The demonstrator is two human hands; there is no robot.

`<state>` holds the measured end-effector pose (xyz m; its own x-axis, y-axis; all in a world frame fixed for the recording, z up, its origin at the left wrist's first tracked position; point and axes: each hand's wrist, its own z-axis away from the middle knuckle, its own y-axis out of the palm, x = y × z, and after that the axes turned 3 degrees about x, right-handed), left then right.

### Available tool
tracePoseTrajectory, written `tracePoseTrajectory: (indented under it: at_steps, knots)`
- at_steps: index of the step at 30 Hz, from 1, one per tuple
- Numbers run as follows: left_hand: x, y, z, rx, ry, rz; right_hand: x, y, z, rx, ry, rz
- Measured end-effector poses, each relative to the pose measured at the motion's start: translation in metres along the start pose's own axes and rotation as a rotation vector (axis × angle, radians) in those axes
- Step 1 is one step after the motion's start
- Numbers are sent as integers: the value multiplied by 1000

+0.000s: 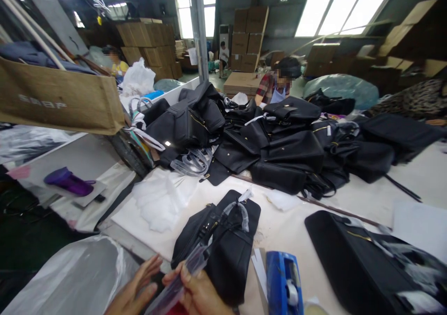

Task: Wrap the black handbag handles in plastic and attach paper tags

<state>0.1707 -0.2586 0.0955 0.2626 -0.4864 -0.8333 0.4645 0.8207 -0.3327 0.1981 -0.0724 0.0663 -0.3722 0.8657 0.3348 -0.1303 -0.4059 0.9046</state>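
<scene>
My right hand pinches a clear plastic strip, thumb on top, at the front edge of the table. The strip slants from the lower left up to a black leather bag, and its far end overlaps the bag's straps. The bag lies on the white tabletop, its handle wrapped in clear film. My left hand is held just left of the strip with fingers apart and nothing in it. Something red shows partly beneath the strip, too hidden to name.
Right of the bag stands a blue tape dispenser, then another black bag. Black bags are heaped across the table behind. White sheets lie at left, near a purple cup. A co-worker is beyond the heap.
</scene>
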Motion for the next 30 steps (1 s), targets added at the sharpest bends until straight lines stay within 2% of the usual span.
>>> tracePoseTrajectory:
  at_steps: [3, 6, 9, 13, 17, 21, 26, 30]
  knots:
    - [-6, 26, -39, 253, 71, 226, 4, 3, -7, -24, -81, 102]
    - [-11, 43, -57, 354, -6, 308, 11, 1, -10, -25, -83, 237]
    - [-12, 36, -58, 416, -74, 283, 21, -3, -7, -44, -139, 308]
    - [-11, 8, -57, 527, -123, 166, 38, -9, -3, -144, -186, 288]
    - [-16, -14, -61, 559, -193, 16, 42, -16, -16, -278, -163, 55]
    - [-32, -20, -72, 563, -109, -68, 34, -21, -35, -439, -194, -31]
    - [-44, -1, -89, 515, 50, 117, 33, -16, -46, -485, -261, 20]
    - [-45, 17, -96, 436, -11, 159, 33, -12, -52, -527, -296, 36]
